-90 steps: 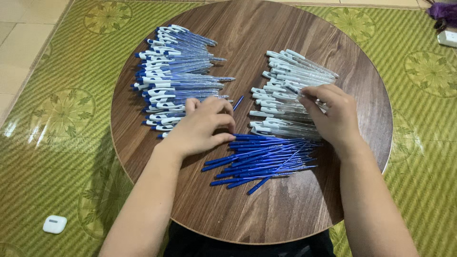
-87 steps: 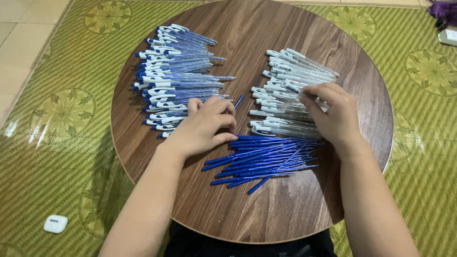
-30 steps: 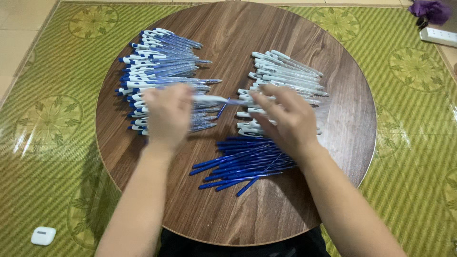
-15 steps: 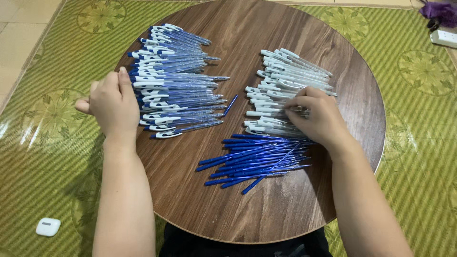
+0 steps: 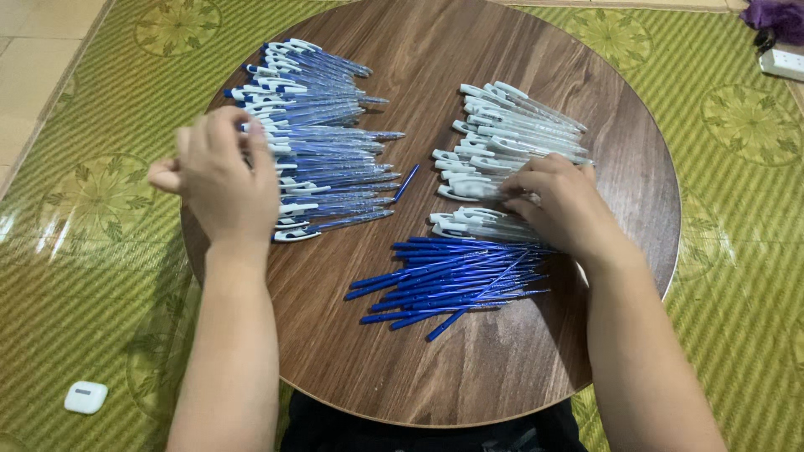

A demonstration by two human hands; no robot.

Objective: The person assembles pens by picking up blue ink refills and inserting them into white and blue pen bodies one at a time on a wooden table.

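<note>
Closest in, blue refills [image 5: 452, 280] sit loose on the round wooden table [image 5: 402, 368], just below the right hand's [image 5: 561, 205] fingers. Those fingers are curled down onto the empty white barrels [image 5: 502, 142], pinching one I think, can't tell for sure. Left hand [image 5: 222, 176] is now over at the assembled pens [image 5: 314, 142], fingers bent together on the pile's left edge. 1 sec ago both hands met mid-table w/ a pen between them, so looks like another finished one got added. Camera shifted a bit too.

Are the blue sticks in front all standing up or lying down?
Lying down. The blue refills lie flat in a loose pile on the round wooden table, beside the right hand.
</note>
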